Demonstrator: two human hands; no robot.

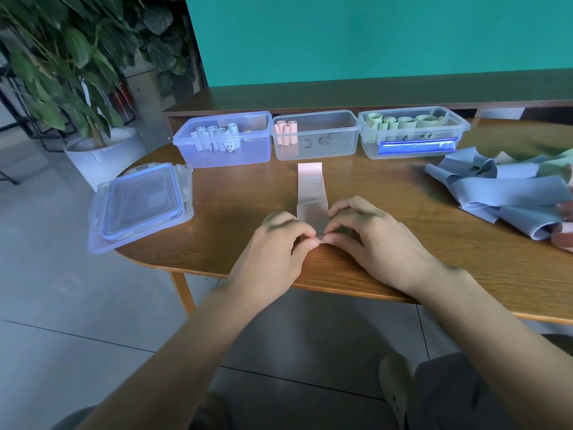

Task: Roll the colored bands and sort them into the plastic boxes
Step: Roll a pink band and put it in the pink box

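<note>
Wooden table [403,243]: left hand [273,243] and right hand [378,240], each grip pinching pink band [310,184].

Single head-worn wide-angle cam, looking forward and down from above the seated person's lap. Worktop [403,243] near edge sits close, mid-frame; far edge with boxes [316,135] farther off. Floor bottom-left, green wall [372,35] on top. No second view.
</note>
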